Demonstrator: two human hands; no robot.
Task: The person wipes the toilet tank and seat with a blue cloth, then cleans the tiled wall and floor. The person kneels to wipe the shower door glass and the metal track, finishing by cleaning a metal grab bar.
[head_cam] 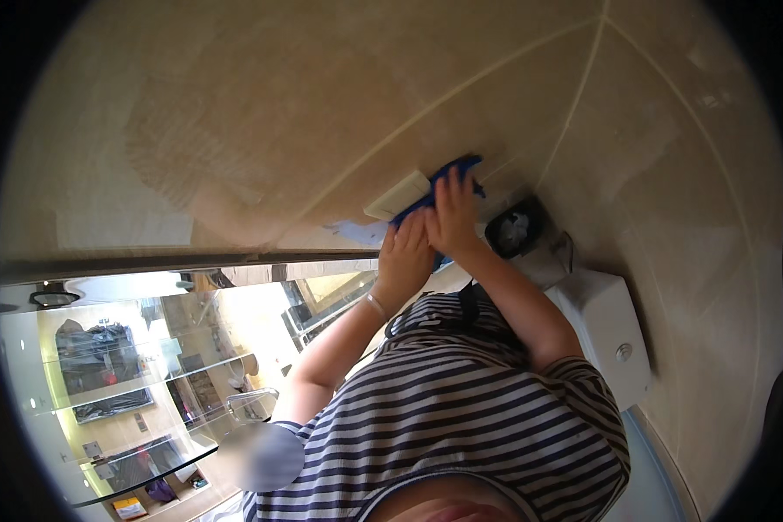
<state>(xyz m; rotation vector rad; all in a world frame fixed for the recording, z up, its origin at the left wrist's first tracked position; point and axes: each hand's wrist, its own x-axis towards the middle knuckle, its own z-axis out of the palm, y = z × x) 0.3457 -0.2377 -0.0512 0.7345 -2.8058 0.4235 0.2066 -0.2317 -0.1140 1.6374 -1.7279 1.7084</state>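
A blue cloth lies bunched against the glossy beige tiled wall, along the lower right edge of a cream wall plate. My right hand presses on the cloth with its fingers stretched out over it. Close beside it, touching at the fingers, my left hand has its fingertips on the cloth's lower left end. A thin bracelet circles my left wrist. The palms' undersides and part of the cloth are hidden.
Right of my hands stands a black bin holding crumpled white material. A white toilet cistern with a round flush button is at my right. To the left, a large mirror or glass surface shows reflected shelves and bags.
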